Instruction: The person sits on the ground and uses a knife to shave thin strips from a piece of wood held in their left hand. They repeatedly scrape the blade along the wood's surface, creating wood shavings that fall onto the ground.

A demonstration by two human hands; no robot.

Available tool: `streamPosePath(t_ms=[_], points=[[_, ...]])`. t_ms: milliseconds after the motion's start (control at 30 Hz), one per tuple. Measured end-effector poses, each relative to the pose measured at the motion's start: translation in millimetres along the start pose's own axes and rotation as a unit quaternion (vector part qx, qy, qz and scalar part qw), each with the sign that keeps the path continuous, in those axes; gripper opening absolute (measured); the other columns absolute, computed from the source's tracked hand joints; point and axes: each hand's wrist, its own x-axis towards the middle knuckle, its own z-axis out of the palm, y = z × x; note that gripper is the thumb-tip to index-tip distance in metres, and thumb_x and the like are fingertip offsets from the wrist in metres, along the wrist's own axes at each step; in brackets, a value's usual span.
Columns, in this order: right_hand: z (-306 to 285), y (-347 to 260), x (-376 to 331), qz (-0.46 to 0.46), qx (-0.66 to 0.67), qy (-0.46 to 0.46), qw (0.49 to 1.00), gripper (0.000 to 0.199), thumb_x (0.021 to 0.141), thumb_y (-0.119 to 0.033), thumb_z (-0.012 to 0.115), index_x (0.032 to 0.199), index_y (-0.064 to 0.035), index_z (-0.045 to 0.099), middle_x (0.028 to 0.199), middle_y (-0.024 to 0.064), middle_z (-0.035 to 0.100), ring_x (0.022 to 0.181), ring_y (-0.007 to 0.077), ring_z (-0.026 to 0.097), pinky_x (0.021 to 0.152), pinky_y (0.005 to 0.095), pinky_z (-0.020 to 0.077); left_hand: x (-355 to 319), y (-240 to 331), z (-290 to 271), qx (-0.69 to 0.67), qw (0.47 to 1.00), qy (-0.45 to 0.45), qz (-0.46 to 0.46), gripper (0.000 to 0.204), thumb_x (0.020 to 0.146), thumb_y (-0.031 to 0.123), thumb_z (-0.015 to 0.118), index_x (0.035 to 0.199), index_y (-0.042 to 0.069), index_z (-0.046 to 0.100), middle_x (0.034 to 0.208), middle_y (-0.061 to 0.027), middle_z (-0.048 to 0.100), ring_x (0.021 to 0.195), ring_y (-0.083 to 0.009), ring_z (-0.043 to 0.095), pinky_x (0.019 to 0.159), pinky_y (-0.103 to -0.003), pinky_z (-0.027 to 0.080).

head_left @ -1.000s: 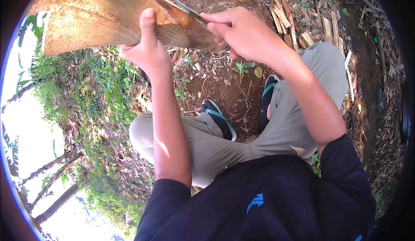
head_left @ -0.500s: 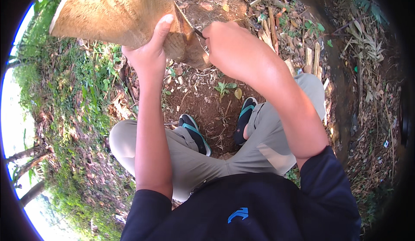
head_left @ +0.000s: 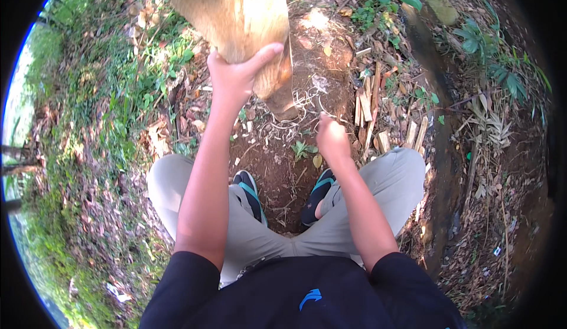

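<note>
A large pale wooden block [head_left: 242, 19], wide at the top and narrowing downward, stands tilted in front of me. My left hand [head_left: 233, 81] is closed on its lower left part, with the thumb lying across its face. The block's narrow lower end is by a short brown stump [head_left: 284, 109], where thin wood shavings [head_left: 307, 100] lie. Lower and to the right, apart from the block, my right hand [head_left: 333, 140] is closed on a thin-bladed tool [head_left: 321, 106]. Only a slim, blurred part of that tool shows beyond the fist.
Split wood sticks [head_left: 367, 101] lie on the ground to the right, beside a dark, narrow channel [head_left: 440, 134]. Green plants and dry leaves cover the left side. My shoes [head_left: 251, 192] rest on bare soil between my bent knees.
My right hand has pulled away from the block's right edge, down toward me. In the view, the block and my left hand sit further right, and the block is more upright.
</note>
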Motion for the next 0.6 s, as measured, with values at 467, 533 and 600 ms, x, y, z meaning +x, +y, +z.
streamPosePath(t_ms=[467, 533, 600], points=[[-61, -113, -36, -0.163, 0.18, 0.051, 0.969, 0.028, 0.096, -0.01, 0.05, 0.12, -0.0008, 0.061, 0.08, 0.0269, 0.066, 0.071, 0.0387, 0.068, 0.066, 0.0478, 0.0526, 9, -21, -13, 0.035, 0.995, 0.089, 0.011, 0.04, 0.08, 0.008, 0.078, 0.111, -0.01, 0.06, 0.104, -0.0106, 0.068, 0.091, -0.0149, 0.064, 0.084, -0.03, 0.049], [-58, -121, -40, -0.169, 0.142, 0.072, 0.973, 0.026, 0.095, -0.01, 0.049, 0.116, 0.0013, 0.059, 0.076, 0.0272, 0.065, 0.073, 0.043, 0.066, 0.067, 0.0505, 0.0528, 6, -20, -13, 0.052, 0.996, 0.076, 0.014, 0.044, 0.08, 0.01, 0.078, 0.112, -0.012, 0.058, 0.106, -0.0117, 0.067, 0.092, -0.0159, 0.063, 0.086, -0.031, 0.048], [-62, -129, -42, -0.151, 0.107, 0.03, 0.982, 0.026, 0.096, -0.011, 0.048, 0.115, 0.004, 0.058, 0.079, 0.0274, 0.066, 0.075, 0.0426, 0.067, 0.068, 0.0504, 0.0531, 1, -12, -8, 0.054, 0.994, 0.09, -0.002, 0.048, 0.08, 0.012, 0.079, 0.114, -0.014, 0.056, 0.107, -0.0128, 0.066, 0.094, -0.0169, 0.062, 0.088, -0.032, 0.047]])
